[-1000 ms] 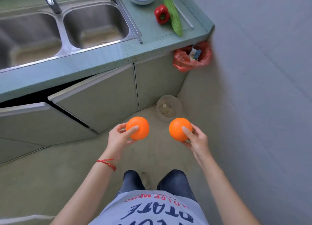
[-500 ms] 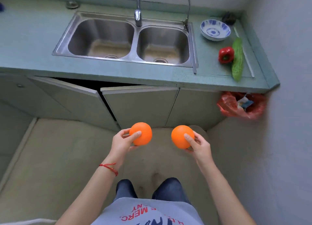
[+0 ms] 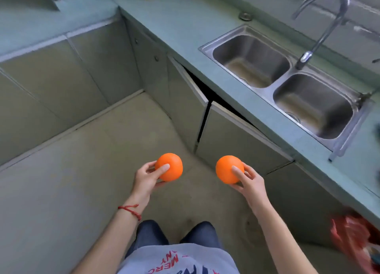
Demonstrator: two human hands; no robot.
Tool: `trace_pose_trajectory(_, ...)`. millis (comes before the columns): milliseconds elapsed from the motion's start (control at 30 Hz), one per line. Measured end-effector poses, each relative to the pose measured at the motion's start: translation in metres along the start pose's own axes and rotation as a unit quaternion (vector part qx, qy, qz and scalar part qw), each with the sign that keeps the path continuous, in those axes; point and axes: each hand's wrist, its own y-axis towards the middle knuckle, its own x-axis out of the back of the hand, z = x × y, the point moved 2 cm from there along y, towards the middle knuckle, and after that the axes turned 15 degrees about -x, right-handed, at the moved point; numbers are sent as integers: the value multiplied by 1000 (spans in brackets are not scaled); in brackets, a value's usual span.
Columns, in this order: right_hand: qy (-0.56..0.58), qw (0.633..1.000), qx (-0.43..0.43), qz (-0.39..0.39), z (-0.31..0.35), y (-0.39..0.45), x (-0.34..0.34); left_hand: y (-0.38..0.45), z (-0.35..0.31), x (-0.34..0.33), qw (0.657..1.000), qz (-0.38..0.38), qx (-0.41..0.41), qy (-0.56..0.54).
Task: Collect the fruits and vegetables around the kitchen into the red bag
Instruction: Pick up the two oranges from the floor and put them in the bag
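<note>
I hold two oranges in front of me, above the floor. My left hand [image 3: 146, 178] grips one orange [image 3: 171, 165] with the fingers wrapped round its left side. My right hand [image 3: 249, 182] grips the other orange [image 3: 227, 167] from the right. The red bag [image 3: 353, 235] hangs under the counter's edge at the lower right, blurred and partly cut off by the frame. The red pepper and the cucumber are out of view.
A green L-shaped counter [image 3: 185, 26] runs along the left and the back. A steel double sink [image 3: 287, 82] with a curved tap [image 3: 320, 26] is at the right. Below it a cabinet door [image 3: 189, 109] stands ajar. Small items sit at the far counter end.
The view has swung left: the sink moved to the right, the pepper, cucumber and bowl left the frame, and the red bag slid to the lower right. Both hands still hold their oranges.
</note>
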Motion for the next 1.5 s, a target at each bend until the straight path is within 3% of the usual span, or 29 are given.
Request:
trace_pose_trajectory(267,-144,981,8,130,-6,-15,-118,-36,-2,117,982,-163,-14,-94)
trace_pose_trajectory(567,-259,927,1,272,-41,-60,-251,-107,13,238,923,-342,-40,-174)
trace_pose_trajectory(1000,-451,772,-17,448,-85,-103,-386,-188,47,288,786,-572,-37,-233)
trace_pose_trajectory(1233,-506,710,-14,490,-94,-116,-428,-198,53,288,727,-633,-33,-264)
trace_pose_trajectory(1500,-516,696,-17,499,-111,-128,-483,-180,42,333,725,-635,-38,-263)
